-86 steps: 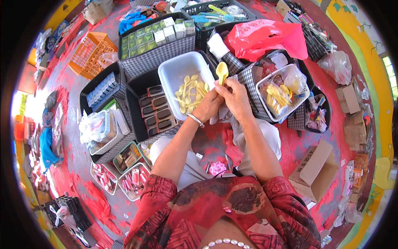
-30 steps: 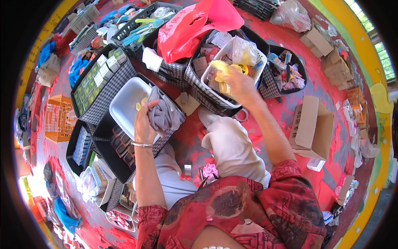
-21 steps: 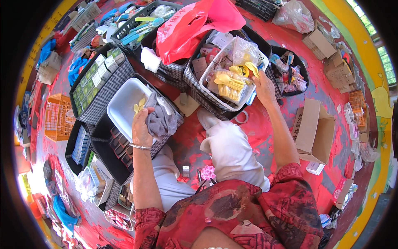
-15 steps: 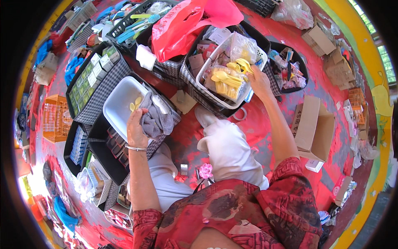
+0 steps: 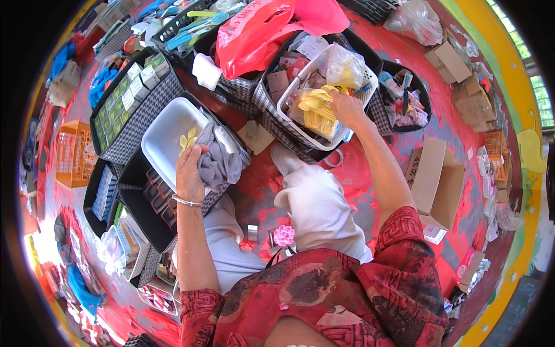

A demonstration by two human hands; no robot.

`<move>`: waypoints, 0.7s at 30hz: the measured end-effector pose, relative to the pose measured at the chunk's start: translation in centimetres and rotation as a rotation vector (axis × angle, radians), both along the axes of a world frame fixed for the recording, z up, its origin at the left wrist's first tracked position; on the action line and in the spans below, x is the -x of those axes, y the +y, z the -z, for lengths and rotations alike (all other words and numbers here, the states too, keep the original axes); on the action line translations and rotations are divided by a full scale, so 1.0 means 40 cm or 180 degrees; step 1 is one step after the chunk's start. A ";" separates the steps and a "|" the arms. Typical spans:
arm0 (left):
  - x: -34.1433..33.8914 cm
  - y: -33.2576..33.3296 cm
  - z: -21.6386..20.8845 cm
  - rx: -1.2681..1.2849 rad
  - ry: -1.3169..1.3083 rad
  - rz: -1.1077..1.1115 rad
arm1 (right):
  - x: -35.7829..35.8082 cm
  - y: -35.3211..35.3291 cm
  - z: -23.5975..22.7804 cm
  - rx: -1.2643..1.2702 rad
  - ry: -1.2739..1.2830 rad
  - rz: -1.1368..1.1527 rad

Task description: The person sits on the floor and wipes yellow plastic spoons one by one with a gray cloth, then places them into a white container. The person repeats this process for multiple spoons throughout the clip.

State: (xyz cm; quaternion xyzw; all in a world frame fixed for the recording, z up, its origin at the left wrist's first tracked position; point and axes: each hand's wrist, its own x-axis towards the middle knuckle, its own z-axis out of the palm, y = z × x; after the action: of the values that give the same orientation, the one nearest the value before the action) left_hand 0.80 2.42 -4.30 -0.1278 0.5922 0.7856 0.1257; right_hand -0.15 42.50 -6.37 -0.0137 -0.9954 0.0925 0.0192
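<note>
My left hand (image 5: pixel 189 173) is over the near side of a white plastic basin (image 5: pixel 166 115). Its fingers are closed, and the bowls of a few yellow plastic spoons (image 5: pixel 188 139) stick out past the fingertips. A grey cloth (image 5: pixel 217 159) hangs over the basin's right side, beside that hand. To the right, my right hand (image 5: pixel 348 110) reaches into a white plastic basket (image 5: pixel 284 118). Its fingers pinch at the bowl end of a bundle of yellow plastic spoons (image 5: pixel 318 110), partly in clear wrapping. My fingers hide how many spoons they grip.
A red plastic bag (image 5: pixel 254 37) lies on bins behind the basket. Houndstooth-patterned bins (image 5: pixel 136 113) of small boxes stand at the left. An open cardboard box (image 5: pixel 436 185) sits on the floor at right, and an orange crate (image 5: pixel 75 155) stands far left.
My right hand has moved slightly left and down, onto the spoon bundle; the spoons it held apart at the basket's right now meet the bundle. My left hand stays at the basin.
</note>
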 end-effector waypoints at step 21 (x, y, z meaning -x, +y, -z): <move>-0.001 -0.006 0.017 0.0294 0.0250 0.0065 | -0.024 -0.008 -0.021 -0.0703 -0.0148 -0.0337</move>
State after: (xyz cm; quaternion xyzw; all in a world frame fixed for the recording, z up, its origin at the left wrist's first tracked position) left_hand 0.84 2.20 -4.99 -0.0965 0.6335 0.7606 0.1044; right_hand 0.82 42.17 -5.51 0.0390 -0.9991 -0.0172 -0.0074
